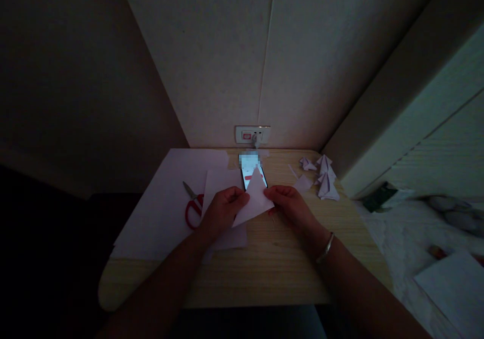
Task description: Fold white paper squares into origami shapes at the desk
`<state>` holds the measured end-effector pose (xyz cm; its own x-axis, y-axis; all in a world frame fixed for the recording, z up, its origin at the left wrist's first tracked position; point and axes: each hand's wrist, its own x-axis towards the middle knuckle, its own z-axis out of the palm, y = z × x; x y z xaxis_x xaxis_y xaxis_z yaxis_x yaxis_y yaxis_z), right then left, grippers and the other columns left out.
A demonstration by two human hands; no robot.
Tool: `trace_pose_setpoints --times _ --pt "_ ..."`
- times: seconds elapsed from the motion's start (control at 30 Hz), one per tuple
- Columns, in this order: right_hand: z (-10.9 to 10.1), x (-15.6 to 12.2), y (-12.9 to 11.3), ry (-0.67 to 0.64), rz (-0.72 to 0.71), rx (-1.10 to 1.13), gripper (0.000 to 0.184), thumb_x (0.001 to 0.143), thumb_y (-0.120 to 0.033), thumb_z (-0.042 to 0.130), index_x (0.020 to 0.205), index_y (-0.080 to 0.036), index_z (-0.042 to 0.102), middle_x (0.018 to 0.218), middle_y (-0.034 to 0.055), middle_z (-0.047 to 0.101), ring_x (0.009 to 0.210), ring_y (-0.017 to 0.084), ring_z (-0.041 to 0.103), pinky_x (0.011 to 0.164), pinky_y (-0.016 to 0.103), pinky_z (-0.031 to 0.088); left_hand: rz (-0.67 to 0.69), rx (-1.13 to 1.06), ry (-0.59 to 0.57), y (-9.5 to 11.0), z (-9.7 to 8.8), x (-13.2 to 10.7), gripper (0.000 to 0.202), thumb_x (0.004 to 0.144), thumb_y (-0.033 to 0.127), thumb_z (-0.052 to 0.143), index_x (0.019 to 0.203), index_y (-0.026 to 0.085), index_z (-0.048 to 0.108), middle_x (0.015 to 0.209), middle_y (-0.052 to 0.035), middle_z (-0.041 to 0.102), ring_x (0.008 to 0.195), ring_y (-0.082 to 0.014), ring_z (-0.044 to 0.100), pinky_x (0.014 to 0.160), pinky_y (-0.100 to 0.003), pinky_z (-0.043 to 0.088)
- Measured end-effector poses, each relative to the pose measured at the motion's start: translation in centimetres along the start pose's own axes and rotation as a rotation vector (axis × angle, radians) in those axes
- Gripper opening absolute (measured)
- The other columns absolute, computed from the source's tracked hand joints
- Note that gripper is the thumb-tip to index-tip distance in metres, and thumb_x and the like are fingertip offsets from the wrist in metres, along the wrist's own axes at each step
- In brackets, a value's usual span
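Observation:
A folded white sheet of paper [256,198], pointed at the top, is held up between both hands over the table. Thumb and fingers of my left hand [224,207] pinch its left edge. At its right corner my right hand [290,203] grips it the same way, with a bangle on that wrist. Behind the paper's tip lies a phone [247,170] with a lit screen, its lower part partly covered. Red-handled scissors [193,205] rest on white sheets [162,203] left of my left hand. Folded paper pieces [325,177] stand beyond my right hand.
The light wooden table [280,268] has rounded corners and meets the wall. A wall socket [252,134] with a plug sits behind the phone. Small paper scraps [302,183] lie near the folded pieces. To the right, lower down, white paper [454,288] lies on a pale surface.

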<state>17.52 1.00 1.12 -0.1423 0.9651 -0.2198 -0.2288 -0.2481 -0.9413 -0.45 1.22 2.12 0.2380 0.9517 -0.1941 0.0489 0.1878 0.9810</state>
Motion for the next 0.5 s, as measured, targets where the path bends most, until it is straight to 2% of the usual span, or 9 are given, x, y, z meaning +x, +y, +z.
trace_pose_setpoints --times 0.23,0.4,0.5 --pt "-0.01 0.16 0.27 0.044 -0.096 -0.176 0.030 0.070 -0.044 0.066 0.057 -0.018 0.058 0.042 -0.0056 0.048 0.037 0.007 0.037 0.038 0.021 0.024 0.004 0.083 -0.045 -0.42 0.35 -0.13 0.027 0.078 0.045 0.053 0.075 0.018 0.048 0.057 0.0070 0.048 0.043 -0.0064 0.042 0.040 -0.018 0.029" --pt "-0.11 0.03 -0.23 0.140 -0.141 -0.199 0.028 0.069 -0.044 0.066 0.060 -0.018 0.059 0.043 -0.0069 0.045 0.040 0.007 0.032 0.040 0.022 0.021 -0.032 0.024 -0.203 -0.33 0.48 -0.53 0.029 0.076 0.041 0.056 0.090 0.019 0.043 0.059 0.0070 0.052 0.036 -0.0062 0.044 0.035 -0.017 0.032" --pt "-0.19 -0.01 -0.50 0.157 -0.127 -0.169 0.027 0.068 -0.043 0.068 0.061 -0.019 0.060 0.043 -0.0072 0.044 0.039 0.007 0.031 0.040 0.023 0.019 -0.029 0.035 -0.237 -0.13 0.42 -0.64 0.027 0.078 0.039 0.055 0.092 0.018 0.045 0.055 0.0081 0.049 0.035 -0.0041 0.038 0.034 -0.015 0.028"
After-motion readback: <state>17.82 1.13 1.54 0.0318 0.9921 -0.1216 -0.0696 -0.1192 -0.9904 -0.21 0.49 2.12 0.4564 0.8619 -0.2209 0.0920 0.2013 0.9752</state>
